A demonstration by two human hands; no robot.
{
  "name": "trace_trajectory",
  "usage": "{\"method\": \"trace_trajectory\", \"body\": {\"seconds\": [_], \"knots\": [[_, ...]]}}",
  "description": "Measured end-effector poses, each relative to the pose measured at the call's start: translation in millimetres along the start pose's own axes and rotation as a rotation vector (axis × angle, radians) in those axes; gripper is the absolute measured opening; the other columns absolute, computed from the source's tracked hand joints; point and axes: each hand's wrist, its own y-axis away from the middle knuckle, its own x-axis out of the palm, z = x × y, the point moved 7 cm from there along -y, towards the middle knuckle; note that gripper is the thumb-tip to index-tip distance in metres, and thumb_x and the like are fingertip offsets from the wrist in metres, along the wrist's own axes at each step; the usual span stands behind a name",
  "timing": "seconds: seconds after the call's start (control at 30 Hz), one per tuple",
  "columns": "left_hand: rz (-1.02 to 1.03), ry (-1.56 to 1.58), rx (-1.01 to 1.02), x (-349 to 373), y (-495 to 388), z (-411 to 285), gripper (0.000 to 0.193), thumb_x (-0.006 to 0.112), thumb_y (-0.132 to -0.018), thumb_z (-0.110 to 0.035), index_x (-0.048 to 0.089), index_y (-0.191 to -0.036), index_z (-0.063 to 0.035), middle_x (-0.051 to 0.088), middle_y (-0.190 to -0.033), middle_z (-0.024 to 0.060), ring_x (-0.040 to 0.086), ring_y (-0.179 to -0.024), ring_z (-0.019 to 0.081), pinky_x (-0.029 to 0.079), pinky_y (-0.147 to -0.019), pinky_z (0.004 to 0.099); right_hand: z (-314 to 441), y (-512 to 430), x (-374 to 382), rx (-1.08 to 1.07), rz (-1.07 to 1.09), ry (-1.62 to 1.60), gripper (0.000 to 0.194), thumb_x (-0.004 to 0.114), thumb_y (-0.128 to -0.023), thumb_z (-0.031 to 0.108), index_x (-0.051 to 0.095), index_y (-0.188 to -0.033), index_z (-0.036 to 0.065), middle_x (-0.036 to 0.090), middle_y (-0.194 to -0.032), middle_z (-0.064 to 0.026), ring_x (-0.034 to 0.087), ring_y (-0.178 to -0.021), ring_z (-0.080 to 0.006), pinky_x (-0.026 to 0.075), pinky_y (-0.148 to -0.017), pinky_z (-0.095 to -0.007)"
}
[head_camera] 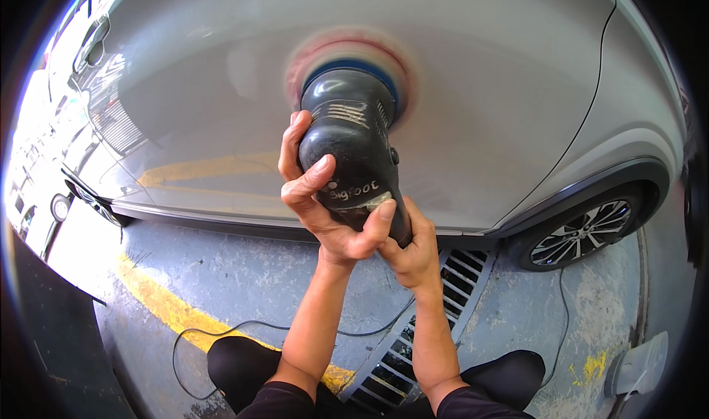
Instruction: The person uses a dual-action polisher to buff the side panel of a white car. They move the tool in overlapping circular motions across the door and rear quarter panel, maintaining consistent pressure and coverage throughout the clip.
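Observation:
A black Bigfoot orbital polisher [349, 142] is held up against the grey car door panel [487, 120]. Its blue backing plate [382, 78] and reddish foam pad [332, 39] lie at the panel, and the pad's rim is blurred. My left hand [332, 203] wraps the polisher's body from the left and below, thumb near the maker's name. Lower right of it, my right hand [412, 247] grips the polisher's rear handle. Part of that grip is hidden behind the tool and my left hand.
Below the door runs a dark sill; a rear wheel [581, 233] stands at right. A metal drain grate [388, 372], a black cable [260, 323] and a yellow line [160, 297] cross the blue-grey floor. A pale bucket [637, 366] lies lower right.

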Motion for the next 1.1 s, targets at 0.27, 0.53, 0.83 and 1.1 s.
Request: {"method": "trace_trajectory", "body": {"seconds": [0.27,0.53,0.83,1.1], "knots": [[0.029,-0.005,0.016,13.0,3.8,-3.2,0.072,0.084,-0.070,-0.028,0.049,-0.133,-0.0220,0.039,-0.155,0.0291,0.038,-0.147,0.0493,0.025,-0.124,0.0661,-4.2,3.3,-9.7,-0.035,-0.038,-0.033,0.071,0.089,-0.076,0.058,0.068,-0.112,0.001,0.073,-0.085,-0.0082,0.070,-0.078,-0.0174,0.055,-0.072,-0.0338],[0.044,-0.021,0.033,27.8,8.6,-6.3,0.072,0.084,-0.070,-0.030,0.050,-0.133,-0.0223,0.041,-0.153,0.0289,0.041,-0.145,0.0493,0.024,-0.123,0.0691,-9.6,5.8,-22.3,-0.024,-0.073,-0.054,0.077,0.089,-0.073,0.065,0.066,-0.108,0.001,0.071,-0.083,-0.0075,0.067,-0.077,-0.0163,0.054,-0.071,-0.0337],[0.061,-0.008,0.052,45.3,13.1,-9.5,0.071,0.085,-0.070,-0.031,0.051,-0.132,-0.0216,0.042,-0.152,0.0294,0.041,-0.145,0.0490,0.024,-0.123,0.0702,-11.6,8.3,-37.9,-0.052,-0.096,-0.055,0.076,0.088,-0.074,0.066,0.065,-0.104,0.000,0.068,-0.080,-0.0065,0.063,-0.076,-0.0145,0.052,-0.071,-0.0333],[0.088,-0.001,0.045,63.1,22.1,-11.8,0.072,0.085,-0.070,-0.031,0.051,-0.133,-0.0219,0.042,-0.153,0.0289,0.039,-0.146,0.0505,0.024,-0.123,0.0702,-21.2,12.5,-54.2,-0.062,-0.114,-0.059,0.078,0.085,-0.075,0.070,0.064,-0.103,0.000,0.066,-0.078,-0.0061,0.060,-0.073,-0.0147,0.051,-0.069,-0.0335]]}}
